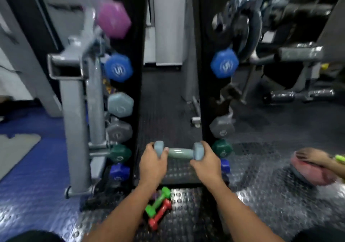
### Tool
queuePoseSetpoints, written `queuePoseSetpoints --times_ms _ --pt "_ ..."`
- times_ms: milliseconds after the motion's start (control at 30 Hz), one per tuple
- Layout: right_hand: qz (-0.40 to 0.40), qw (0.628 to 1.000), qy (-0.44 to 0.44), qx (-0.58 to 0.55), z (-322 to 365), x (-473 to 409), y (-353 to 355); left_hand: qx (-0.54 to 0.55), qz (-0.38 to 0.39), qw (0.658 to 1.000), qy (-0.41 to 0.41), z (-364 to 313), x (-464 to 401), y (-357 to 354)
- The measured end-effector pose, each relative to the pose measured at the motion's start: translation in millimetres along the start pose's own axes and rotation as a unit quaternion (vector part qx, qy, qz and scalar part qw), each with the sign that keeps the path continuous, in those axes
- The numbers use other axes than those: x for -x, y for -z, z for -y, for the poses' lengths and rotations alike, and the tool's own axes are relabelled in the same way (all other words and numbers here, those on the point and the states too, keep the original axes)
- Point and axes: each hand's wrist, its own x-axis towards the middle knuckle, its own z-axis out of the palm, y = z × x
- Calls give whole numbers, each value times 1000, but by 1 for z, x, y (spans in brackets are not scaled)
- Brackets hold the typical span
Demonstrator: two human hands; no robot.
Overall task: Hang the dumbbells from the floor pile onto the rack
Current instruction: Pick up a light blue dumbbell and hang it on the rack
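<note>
Dumbbell point(179, 153) held level between the two rack uprights point(137, 73), left hand point(153, 164) at its left end, right hand point(206, 164) at its right, hung dumbbells point(119, 68) stacked up each upright's outer side, floor pile point(158, 207) lay below the forearms.

You're in a gym: vertical dumbbell rack point(139, 58) w/ coloured hex dumbbells point(119, 68) on both sides, weight plates point(235, 29) at right, studded rubber floor point(186, 200), grey machine frame point(78, 96) left.

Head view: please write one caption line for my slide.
Both hands, left and right, hold a grey dumbbell between the rack posts; green and red dumbbells lie on the floor.
</note>
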Motion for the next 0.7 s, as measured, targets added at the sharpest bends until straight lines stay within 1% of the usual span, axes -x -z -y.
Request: queuePoseSetpoints --times_ms 100,167,200,267,333,433,500,667,700 --pt "-22 998 37 -45 60 1 39 6 -48 997 -63 -54 -8 45" --pt "-24 994 62 -89 96 4 70 39 -64 993 -95 -89 -10 67" --pt "-8 990 73 -120 111 3 86 49 -71 990 -108 -107 -12 76" --pt "51 975 71 -205 129 2 116 50 -87 986 -130 -134 -18 87" --pt "118 940 60 -314 139 6 153 58 -92 983 -148 -162 -23 94" --pt "192 890 72 -406 140 16 193 71 -74 982 -159 -199 -26 97" --pt "225 871 72 -431 132 20 207 66 -50 981 -176 -217 -23 93" --pt "272 867 59 -413 110 34 221 58 33 974 -216 -244 -18 70" --pt "275 871 60 -402 107 38 221 57 50 972 -221 -247 -17 63"
